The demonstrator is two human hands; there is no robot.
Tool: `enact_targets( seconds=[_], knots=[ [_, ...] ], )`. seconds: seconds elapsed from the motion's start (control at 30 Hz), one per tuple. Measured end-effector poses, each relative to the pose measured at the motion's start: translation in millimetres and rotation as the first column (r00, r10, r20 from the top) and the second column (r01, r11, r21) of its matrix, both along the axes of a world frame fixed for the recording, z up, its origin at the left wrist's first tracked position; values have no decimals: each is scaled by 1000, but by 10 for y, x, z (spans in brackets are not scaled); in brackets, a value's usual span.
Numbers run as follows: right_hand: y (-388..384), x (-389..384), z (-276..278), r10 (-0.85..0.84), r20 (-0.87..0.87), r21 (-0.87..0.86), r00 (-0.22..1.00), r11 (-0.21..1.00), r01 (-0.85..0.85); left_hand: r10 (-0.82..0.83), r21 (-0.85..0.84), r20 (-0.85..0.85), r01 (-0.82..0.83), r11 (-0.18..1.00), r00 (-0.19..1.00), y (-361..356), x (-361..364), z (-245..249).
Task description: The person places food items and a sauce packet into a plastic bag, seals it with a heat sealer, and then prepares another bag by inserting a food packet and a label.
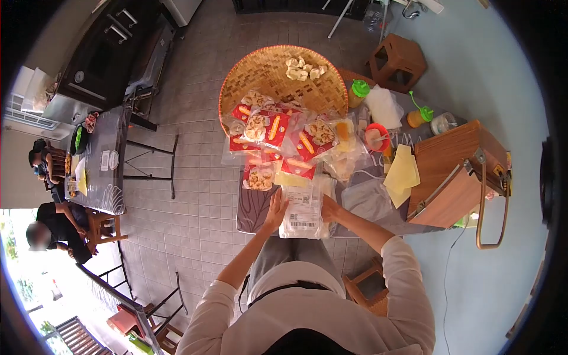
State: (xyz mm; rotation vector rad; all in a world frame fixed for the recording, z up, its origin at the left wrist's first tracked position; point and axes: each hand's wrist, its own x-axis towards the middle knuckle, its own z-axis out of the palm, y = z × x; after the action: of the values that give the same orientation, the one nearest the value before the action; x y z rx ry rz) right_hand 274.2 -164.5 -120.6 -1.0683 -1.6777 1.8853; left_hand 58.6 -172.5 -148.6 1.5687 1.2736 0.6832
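Between my hands, at the table's front edge, is a clear-plastic-wrapped package (302,226) with a white printed label carrying a barcode and square codes. My left hand (276,209) presses along its left side, fingers fairly straight, thumb near the label. On the right side, my right hand (329,209) is curled around the edge; some of its fingertips are hidden. Just beyond the package lies a pale yellow paper (291,180). Farther off, several clear packets of puffed snacks with red labels (265,128) are heaped, partly over the rim of a round woven tray (248,74).
Pale loose snack pieces (303,69) sit on the tray. To the right are green-capped bottles (358,90), a red-rimmed cup (377,138), yellow papers (403,174), clear plastic bags (370,198) and a wooden box (452,171) with a metal handle. Two people (56,228) are at another table, left.
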Motion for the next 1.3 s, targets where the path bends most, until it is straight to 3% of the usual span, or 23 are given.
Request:
enact_targets(
  seconds=[0.03,0.1,0.13,0.17,0.2,0.23,0.3,0.4,0.53,0.6,0.63,0.7,0.73,0.77,0.8,0.83,0.9,0.93,1.0,1.13,1.2,1.23,1.3],
  knots=[
    [22,17,153,66,184,193,981,976,-102,105,-241,49,-90,966,993,9,26,69],
    [14,-4,315,73,537,473,840,799,-372,98,-238,39,-86,968,994,3,23,173],
    [5,1,94,76,538,472,839,798,-375,92,-227,38,-81,970,995,25,39,182],
    [-52,19,-353,-16,230,344,973,937,-66,96,-231,39,-84,969,995,34,57,177],
    [-61,-32,-381,-196,-68,96,978,975,202,84,-146,-1,-83,986,997,21,66,155],
    [-118,-23,-388,-199,-66,86,978,975,205,69,-63,-43,-72,995,997,-12,72,138],
    [-168,43,-160,-106,172,302,979,952,50,73,-4,-66,-74,997,995,-31,130,70],
    [-112,-9,385,-53,519,520,853,812,-266,96,89,-156,-83,993,983,-71,199,-100],
    [-262,20,227,-103,590,632,801,677,-378,119,120,-217,-95,988,969,-116,228,-106],
    [-434,120,-240,-391,628,711,673,639,-293,139,160,-222,-105,982,965,-118,248,-104],
    [-511,161,-125,-390,628,713,673,635,-297,143,143,-196,-116,983,970,-121,244,-48],
    [-606,258,101,-742,316,880,591,461,109,147,136,-164,-125,983,975,-78,221,-5],
    [-576,250,117,-746,316,883,587,457,105,141,138,-158,-120,983,977,-69,212,-20],
    [-554,226,139,-861,241,797,449,439,414,130,135,-151,-110,985,980,-76,211,-40],
    [-546,215,153,-941,207,649,267,336,683,115,132,-144,-96,986,983,-74,208,-74],
    [-527,228,12,-946,209,653,248,324,684,115,128,-168,-94,987,979,-57,197,-113],
    [-366,181,-192,-934,154,404,321,356,843,126,144,-157,-104,984,979,-11,192,-150],
    [-325,175,-202,-940,150,406,307,342,847,113,149,-155,-90,985,981,22,178,-151],
    [-272,132,-164,-898,270,480,348,439,760,54,36,-129,-50,998,990,69,123,-135],
    [-181,-27,-56,-904,325,575,278,422,701,-56,-153,-17,53,987,998,143,42,-157],
    [-81,-66,-115,-890,326,698,319,454,553,43,154,-202,-11,988,978,37,105,-245],
    [-72,-22,-172,-894,332,702,300,447,555,101,191,-254,-52,980,962,2,136,-217],
    [-38,19,-273,-839,395,387,374,521,761,78,180,-220,-38,983,972,51,138,-177]
  ],
)
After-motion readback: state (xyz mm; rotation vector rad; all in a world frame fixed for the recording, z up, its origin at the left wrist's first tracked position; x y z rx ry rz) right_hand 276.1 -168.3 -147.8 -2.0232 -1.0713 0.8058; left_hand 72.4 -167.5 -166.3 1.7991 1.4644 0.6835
